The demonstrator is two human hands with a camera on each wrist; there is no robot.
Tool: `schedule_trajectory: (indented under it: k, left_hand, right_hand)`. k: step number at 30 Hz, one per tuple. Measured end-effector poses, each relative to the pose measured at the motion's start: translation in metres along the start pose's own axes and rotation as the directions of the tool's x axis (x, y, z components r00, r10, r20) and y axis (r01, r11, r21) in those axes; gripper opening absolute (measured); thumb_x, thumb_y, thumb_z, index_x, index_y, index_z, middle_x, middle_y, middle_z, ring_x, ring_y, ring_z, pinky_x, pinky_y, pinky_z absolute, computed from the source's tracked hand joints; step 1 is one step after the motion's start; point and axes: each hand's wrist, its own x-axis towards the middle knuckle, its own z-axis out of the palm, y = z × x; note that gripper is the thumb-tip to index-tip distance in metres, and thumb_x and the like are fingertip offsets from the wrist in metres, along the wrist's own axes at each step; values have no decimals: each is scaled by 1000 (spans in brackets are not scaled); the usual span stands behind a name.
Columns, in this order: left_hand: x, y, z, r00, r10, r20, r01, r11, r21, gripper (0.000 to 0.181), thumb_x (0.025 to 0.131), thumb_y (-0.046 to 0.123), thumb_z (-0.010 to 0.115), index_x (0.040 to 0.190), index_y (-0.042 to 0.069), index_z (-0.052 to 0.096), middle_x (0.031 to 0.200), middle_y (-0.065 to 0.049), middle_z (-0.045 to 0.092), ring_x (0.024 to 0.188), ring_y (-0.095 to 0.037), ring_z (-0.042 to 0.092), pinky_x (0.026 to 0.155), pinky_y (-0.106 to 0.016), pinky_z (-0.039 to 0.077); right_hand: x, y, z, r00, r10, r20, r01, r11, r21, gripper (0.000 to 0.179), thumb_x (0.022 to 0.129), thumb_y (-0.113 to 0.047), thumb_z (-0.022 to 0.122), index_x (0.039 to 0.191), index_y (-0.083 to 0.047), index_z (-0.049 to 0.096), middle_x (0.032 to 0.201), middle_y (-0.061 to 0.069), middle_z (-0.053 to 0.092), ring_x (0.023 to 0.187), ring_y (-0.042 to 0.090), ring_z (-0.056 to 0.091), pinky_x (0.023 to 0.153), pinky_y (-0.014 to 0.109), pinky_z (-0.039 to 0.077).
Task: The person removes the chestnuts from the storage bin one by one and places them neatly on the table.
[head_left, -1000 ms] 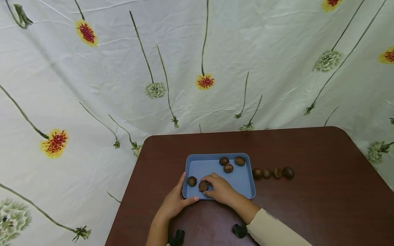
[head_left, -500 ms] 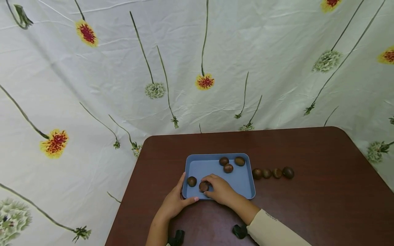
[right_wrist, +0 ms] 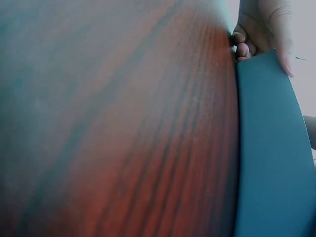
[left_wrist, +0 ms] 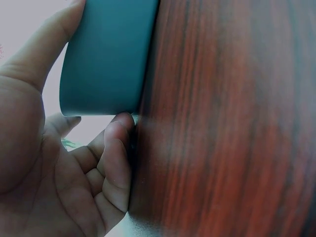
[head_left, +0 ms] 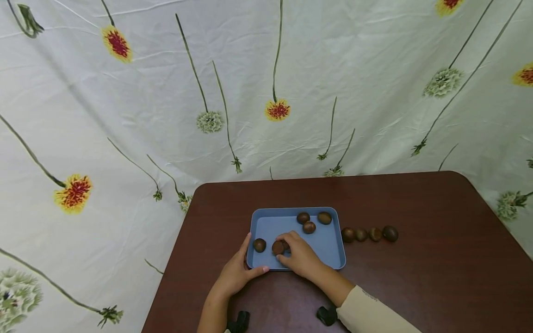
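Note:
A shallow blue tray (head_left: 270,222) sits on the table in the head view. My left hand (head_left: 234,275) grips its near left corner, thumb along the front rim and index finger up the left side. In the left wrist view, other fingers (left_wrist: 113,173) curl low beside the tray wall (left_wrist: 111,59). Inside the tray, my right hand (head_left: 303,258) pinches a brown chestnut (head_left: 278,248) between thumb and fingers. Another brown one shows just behind it, partly hidden by the fingers. One chestnut (head_left: 259,245) lies to the left, and three lie toward the back right, including a chestnut (head_left: 309,227).
Several chestnuts (head_left: 375,234) stand in a row on the dark wood table (head_left: 437,259), running right from the tray's right wall. Black wrist devices (head_left: 326,316) show near the sleeves. A white flower-print cloth (head_left: 250,83) hangs behind the table.
My right hand has shifted slightly right and away from me, with the pinched chestnut moving along. My left hand, the tray and the other chestnuts have stayed in place.

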Motion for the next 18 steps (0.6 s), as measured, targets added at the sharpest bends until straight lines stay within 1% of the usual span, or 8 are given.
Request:
schedule_trajectory:
  k: [2, 4, 5, 6, 9, 13, 15, 18]
  left_hand:
    - [0, 1, 0, 1000, -1, -1, 1, 1000, 0, 113, 82, 52, 81, 164, 33, 5, 111, -7, 64, 76, -14, 57, 73, -35, 43]
    - [0, 1, 0, 1000, 4, -3, -4, 1000, 2, 114, 82, 52, 81, 165, 32, 5, 110, -6, 64, 76, -14, 56, 73, -34, 43]
    - [0, 1, 0, 1000, 4, -3, -4, 1000, 0, 114, 82, 51, 81, 165, 32, 5, 106, -7, 63, 75, -15, 56, 71, -35, 43]
    - [0, 1, 0, 1000, 6, -4, -6, 1000, 4, 114, 82, 51, 81, 165, 31, 6, 107, -6, 63, 75, -15, 55, 71, -34, 42]
    - [1, 0, 0, 1000, 7, -3, -7, 1000, 7, 114, 82, 51, 81, 165, 31, 6, 105, -7, 62, 74, -16, 55, 70, -34, 43]
    - [3, -2, 1, 1000, 12, -1, -12, 1000, 7, 114, 82, 51, 81, 165, 30, 5, 107, -8, 62, 73, -16, 56, 70, -34, 43]
    - [3, -2, 1, 1000, 15, -1, -15, 1000, 8, 114, 83, 51, 81, 165, 30, 5, 110, -8, 63, 73, -16, 55, 70, -34, 43]
    - [3, -2, 1, 1000, 9, -2, -9, 1000, 7, 114, 83, 51, 81, 165, 31, 5, 115, -8, 63, 74, -16, 56, 71, -34, 43]
  right_hand:
    - [-1, 0, -1, 1000, -5, -19, 6, 999, 36, 40, 89, -15, 78, 125, -10, 63, 108, 2, 57, 92, 13, 57, 82, 32, 50]
    - [-2, 0, -2, 999, -9, -34, 12, 996, 93, 39, 89, -13, 77, 125, -10, 62, 110, 3, 56, 94, 14, 59, 85, 31, 53]
    - [-3, 0, -3, 999, -11, -41, 16, 992, 127, 40, 89, -12, 77, 126, -10, 61, 112, 4, 56, 96, 15, 60, 86, 30, 54]
    - [-3, 0, -4, 999, -13, -46, 21, 987, 160, 41, 89, -11, 77, 126, -9, 61, 113, 5, 56, 99, 16, 61, 88, 30, 55]
    - [-5, 0, -6, 998, -12, -58, 26, 971, 240, 43, 90, -9, 76, 130, -7, 59, 118, 7, 56, 102, 19, 64, 87, 29, 56]
    - [-10, -2, -10, 997, 10, -77, 11, 966, 259, 45, 91, -10, 75, 133, -9, 58, 121, 4, 61, 99, 17, 65, 83, 26, 56]
    - [-13, -3, -13, 996, 25, -85, -2, 964, 266, 46, 92, -12, 75, 134, -9, 58, 120, 2, 64, 98, 15, 65, 83, 27, 55]
    - [-17, -5, -18, 995, 29, -98, 1, 957, 290, 47, 92, -15, 76, 135, -8, 57, 120, 2, 65, 97, 15, 66, 84, 30, 56]
